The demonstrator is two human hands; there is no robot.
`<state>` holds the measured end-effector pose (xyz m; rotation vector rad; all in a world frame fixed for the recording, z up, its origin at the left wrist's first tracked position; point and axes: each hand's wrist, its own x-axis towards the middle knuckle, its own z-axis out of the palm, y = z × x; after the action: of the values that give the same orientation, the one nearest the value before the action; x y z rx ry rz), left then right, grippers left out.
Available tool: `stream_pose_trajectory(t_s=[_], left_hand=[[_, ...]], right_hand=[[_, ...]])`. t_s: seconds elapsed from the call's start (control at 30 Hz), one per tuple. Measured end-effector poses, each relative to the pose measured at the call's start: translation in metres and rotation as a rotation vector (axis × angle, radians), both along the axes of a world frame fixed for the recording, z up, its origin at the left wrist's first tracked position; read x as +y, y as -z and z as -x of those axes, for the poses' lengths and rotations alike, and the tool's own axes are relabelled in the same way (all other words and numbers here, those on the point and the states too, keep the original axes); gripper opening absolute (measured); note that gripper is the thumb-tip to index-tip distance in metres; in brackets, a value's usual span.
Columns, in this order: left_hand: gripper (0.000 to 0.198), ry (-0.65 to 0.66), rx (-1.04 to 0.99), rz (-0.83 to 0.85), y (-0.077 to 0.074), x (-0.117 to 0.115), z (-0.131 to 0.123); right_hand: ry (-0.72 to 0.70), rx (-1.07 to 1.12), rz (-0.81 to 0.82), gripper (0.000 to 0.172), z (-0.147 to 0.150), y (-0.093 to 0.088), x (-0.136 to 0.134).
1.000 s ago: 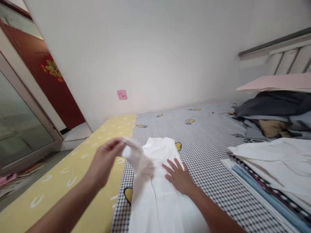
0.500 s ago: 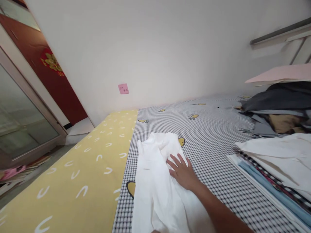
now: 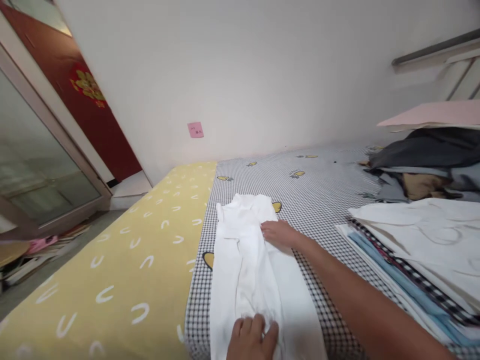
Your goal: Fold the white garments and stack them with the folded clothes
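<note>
White cotton garment (image 3: 243, 270) lies lengthwise on a black-and-white gingham bedsheet (image 3: 330, 225), its top end near a yellow carrot print (image 3: 276, 206) and its lower end running out of the bottom of the view. It looks narrow and roughly straightened, with creases and loose bunching down the middle. Right hand (image 3: 279, 235) is open and flat, fingers together, resting on the garment's right edge near the top, not gripping. Left hand (image 3: 251, 337) is on the lower part of the cloth with fingers curled over it, partly cut off by the frame; whether it is pinching the cloth cannot be told.

Risk: the fabric is thin and loose, so an uneven pull from either hand could drag it askew or rumple it. A lifted edge could also slide against the sheet. Stacked folded clothes (image 3: 412, 250) sit near the right, so a wide sweep of the right arm could disturb them.

Compared with the earlier frame, the left hand is no longer raised with a fold of white cloth but down on the garment, and the cloth lies narrower and neater. Right-hand fingers were spread before and are now closed up.
</note>
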<state>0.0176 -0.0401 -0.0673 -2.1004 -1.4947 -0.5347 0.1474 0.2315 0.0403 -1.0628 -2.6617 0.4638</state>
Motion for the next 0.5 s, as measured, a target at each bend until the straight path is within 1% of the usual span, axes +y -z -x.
stream_pose_trajectory(t_s=[0.03, 0.07, 0.1, 0.17, 0.2, 0.23, 0.3, 0.37, 0.43, 0.5], left_hand=[[0.036, 0.017, 0.021, -0.031, 0.002, -0.003, -0.001], [0.046, 0.027, 0.037, -0.045, 0.001, -0.008, -0.003], [0.057, 0.025, 0.040, -0.041, -0.003, -0.014, -0.005], [0.073, 0.005, -0.002, 0.006, -0.019, -0.029, -0.011], [0.075, 0.008, -0.038, 0.017, -0.028, -0.039, -0.013], [0.070, 0.015, -0.068, 0.027, -0.038, -0.050, -0.013], [0.053, 0.032, -0.102, 0.031, -0.051, -0.076, -0.004], [0.044, -0.001, -0.141, 0.024, -0.054, -0.104, 0.017], [0.038, -0.087, -0.209, 0.019, -0.046, -0.134, 0.046], [0.029, -0.167, -0.278, 0.013, -0.031, -0.161, 0.076]], right_hand=[[0.007, 0.022, -0.018, 0.039, -0.004, -0.008, -0.002], [0.021, 0.048, -0.041, 0.041, -0.009, -0.015, -0.007], [0.039, 0.076, -0.065, 0.044, -0.014, -0.020, -0.013], [0.082, 0.129, -0.103, 0.049, -0.028, -0.023, -0.034], [0.093, 0.162, -0.121, 0.049, -0.036, -0.021, -0.047], [0.095, 0.201, -0.140, 0.048, -0.046, -0.016, -0.062], [0.073, 0.281, -0.189, 0.043, -0.069, 0.000, -0.098], [0.060, 0.334, -0.244, 0.039, -0.097, 0.023, -0.136], [0.088, 0.330, -0.289, 0.038, -0.127, 0.051, -0.175], [0.134, 0.299, -0.330, 0.039, -0.154, 0.082, -0.211]])
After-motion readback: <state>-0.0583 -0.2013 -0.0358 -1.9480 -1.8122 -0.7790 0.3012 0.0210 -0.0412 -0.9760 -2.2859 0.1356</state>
